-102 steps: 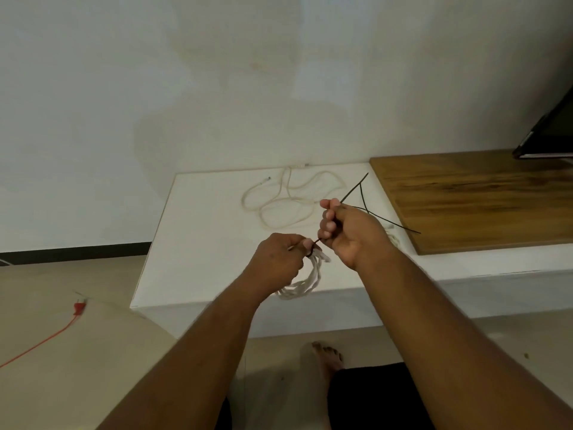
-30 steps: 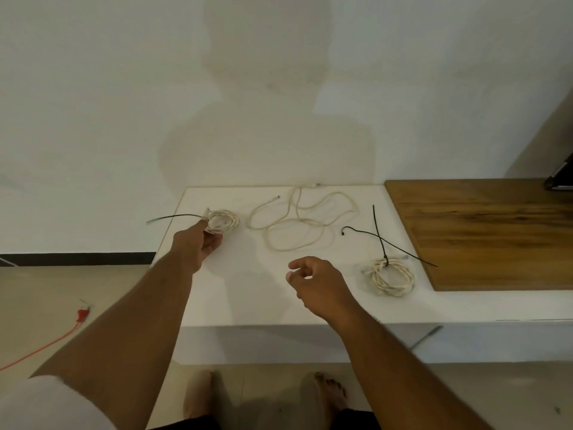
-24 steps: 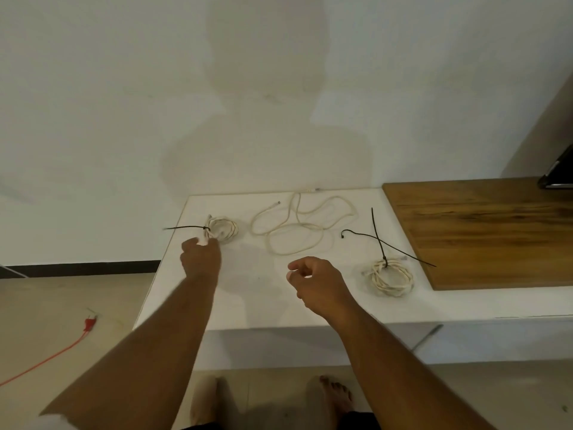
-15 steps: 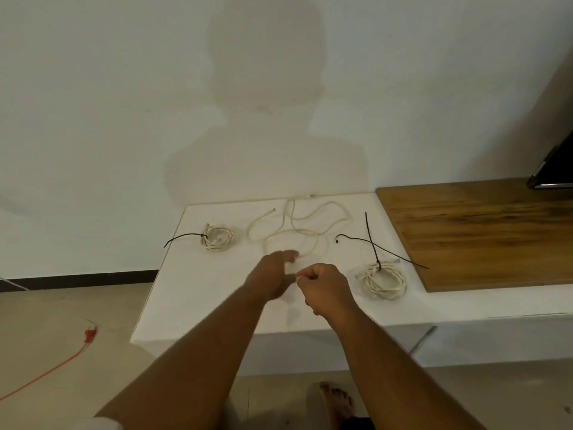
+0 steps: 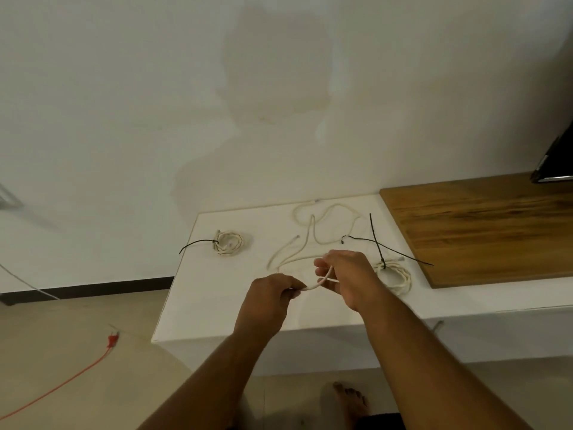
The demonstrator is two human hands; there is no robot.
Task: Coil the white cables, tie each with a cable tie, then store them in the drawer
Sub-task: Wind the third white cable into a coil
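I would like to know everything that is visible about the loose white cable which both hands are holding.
The loose white cable is thin, off-white and looks like a soft round cord. It is not yet coiled and carries no tie. Most of it lies in open loops on the white tabletop, near the wall, with a small plug at one free end. Its near part is lifted: the left hand pinches it and the right hand holds it in curled fingers.

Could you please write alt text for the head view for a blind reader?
Left hand and right hand hold a loose white cable over a white table. A left coil and a right coil, each cable-tied, flank them.
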